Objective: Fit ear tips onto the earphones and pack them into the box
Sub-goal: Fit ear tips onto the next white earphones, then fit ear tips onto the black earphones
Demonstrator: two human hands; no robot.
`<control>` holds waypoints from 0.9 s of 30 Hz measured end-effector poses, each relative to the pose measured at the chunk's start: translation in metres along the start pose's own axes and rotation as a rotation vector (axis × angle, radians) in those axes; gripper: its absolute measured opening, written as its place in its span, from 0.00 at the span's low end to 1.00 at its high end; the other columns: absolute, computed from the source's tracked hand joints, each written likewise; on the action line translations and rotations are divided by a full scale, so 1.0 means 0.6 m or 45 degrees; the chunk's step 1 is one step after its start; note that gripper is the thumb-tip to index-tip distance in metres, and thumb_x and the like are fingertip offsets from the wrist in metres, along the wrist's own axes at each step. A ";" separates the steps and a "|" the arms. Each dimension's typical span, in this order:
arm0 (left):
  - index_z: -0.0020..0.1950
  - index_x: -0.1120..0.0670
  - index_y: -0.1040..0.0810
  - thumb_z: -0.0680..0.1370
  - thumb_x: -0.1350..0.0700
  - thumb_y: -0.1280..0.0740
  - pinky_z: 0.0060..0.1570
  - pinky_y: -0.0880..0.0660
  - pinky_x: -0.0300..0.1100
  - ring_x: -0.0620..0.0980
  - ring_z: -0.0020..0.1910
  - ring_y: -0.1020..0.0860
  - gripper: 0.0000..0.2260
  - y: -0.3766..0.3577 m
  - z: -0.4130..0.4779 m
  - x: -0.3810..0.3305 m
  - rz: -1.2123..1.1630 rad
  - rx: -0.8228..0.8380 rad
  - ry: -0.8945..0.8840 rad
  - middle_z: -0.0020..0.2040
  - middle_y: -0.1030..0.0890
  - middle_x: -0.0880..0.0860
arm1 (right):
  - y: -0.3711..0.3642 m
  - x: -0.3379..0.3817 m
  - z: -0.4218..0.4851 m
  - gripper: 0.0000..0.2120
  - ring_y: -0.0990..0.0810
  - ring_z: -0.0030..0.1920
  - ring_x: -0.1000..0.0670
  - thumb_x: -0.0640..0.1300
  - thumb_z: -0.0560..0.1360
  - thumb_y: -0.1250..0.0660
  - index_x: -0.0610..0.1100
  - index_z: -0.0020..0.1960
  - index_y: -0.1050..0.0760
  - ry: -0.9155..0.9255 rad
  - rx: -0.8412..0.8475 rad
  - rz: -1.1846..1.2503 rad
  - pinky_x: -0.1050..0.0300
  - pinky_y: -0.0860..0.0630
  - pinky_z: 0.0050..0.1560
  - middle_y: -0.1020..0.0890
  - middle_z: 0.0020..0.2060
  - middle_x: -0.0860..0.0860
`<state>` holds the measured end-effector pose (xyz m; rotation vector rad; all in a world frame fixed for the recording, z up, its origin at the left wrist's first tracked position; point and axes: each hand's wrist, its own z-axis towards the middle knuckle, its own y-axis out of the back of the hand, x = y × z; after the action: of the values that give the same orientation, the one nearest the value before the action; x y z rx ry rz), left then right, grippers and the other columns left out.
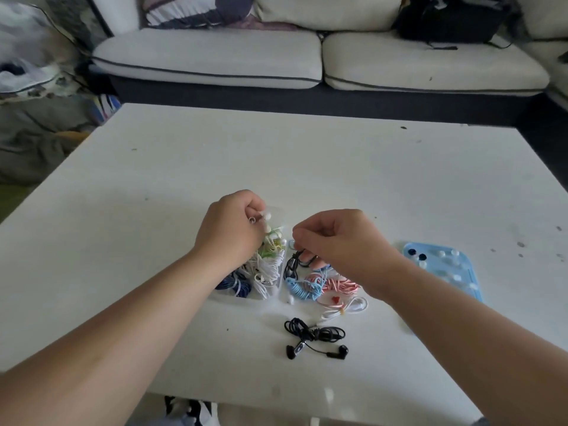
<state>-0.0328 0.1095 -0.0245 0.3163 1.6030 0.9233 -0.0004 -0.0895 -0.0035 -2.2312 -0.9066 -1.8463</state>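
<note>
My left hand (pixel 230 232) is curled tight round a pair of white earphones (pixel 268 216), buds poking out at the far side, held just above the left half of the clear box (pixel 278 287). My right hand (pixel 344 241) pinches a black cord (pixel 292 265) that rises out of the box's right half. The worry, I think, is tangling: the coils in there, navy, white, green, blue and pink, lie packed against one another, so lifting either cord could drag a neighbour out or loosen its winding. A bud could also slip from my fist into that heap. The ear tips (pixel 441 254) I need sit on the blue tray (pixel 436 272) well off to the right, and with both hands full I cannot reach them without setting something down. Nearer me on the table (pixel 184 155) lie a loose black set (pixel 310 333) and a pale one (pixel 344 307), right where my forearms would sweep. The sofa (pixel 215 56) stands beyond the far edge.
</note>
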 end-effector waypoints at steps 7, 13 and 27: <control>0.58 0.47 0.19 0.77 0.55 0.27 0.58 0.24 0.44 0.48 0.58 0.20 0.10 -0.003 -0.005 -0.025 0.174 0.135 -0.110 0.59 0.18 0.46 | 0.022 -0.004 -0.005 0.05 0.13 0.43 0.41 0.43 0.77 0.29 0.46 0.45 0.15 -0.026 -0.080 -0.075 0.41 0.15 0.49 0.12 0.38 0.46; 0.54 0.51 0.18 0.78 0.61 0.32 0.48 0.23 0.47 0.51 0.47 0.21 0.08 -0.025 -0.083 -0.100 0.273 0.368 -0.611 0.47 0.19 0.47 | 0.044 -0.022 -0.050 0.10 0.15 0.42 0.41 0.48 0.76 0.31 0.45 0.41 0.16 -0.060 -0.017 -0.428 0.49 0.17 0.45 0.14 0.36 0.46; 0.48 0.51 0.25 0.75 0.62 0.32 0.39 0.26 0.46 0.52 0.43 0.24 0.07 -0.097 -0.153 -0.100 1.190 0.930 -0.600 0.50 0.25 0.50 | 0.092 -0.070 -0.185 0.08 0.14 0.43 0.46 0.53 0.77 0.30 0.50 0.42 0.18 -0.247 0.047 -0.530 0.48 0.17 0.46 0.14 0.39 0.50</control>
<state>-0.0852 -0.0028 -0.0243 1.7614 1.2597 0.7859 -0.0718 -0.1990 0.0019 -2.3678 -1.5263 -1.7539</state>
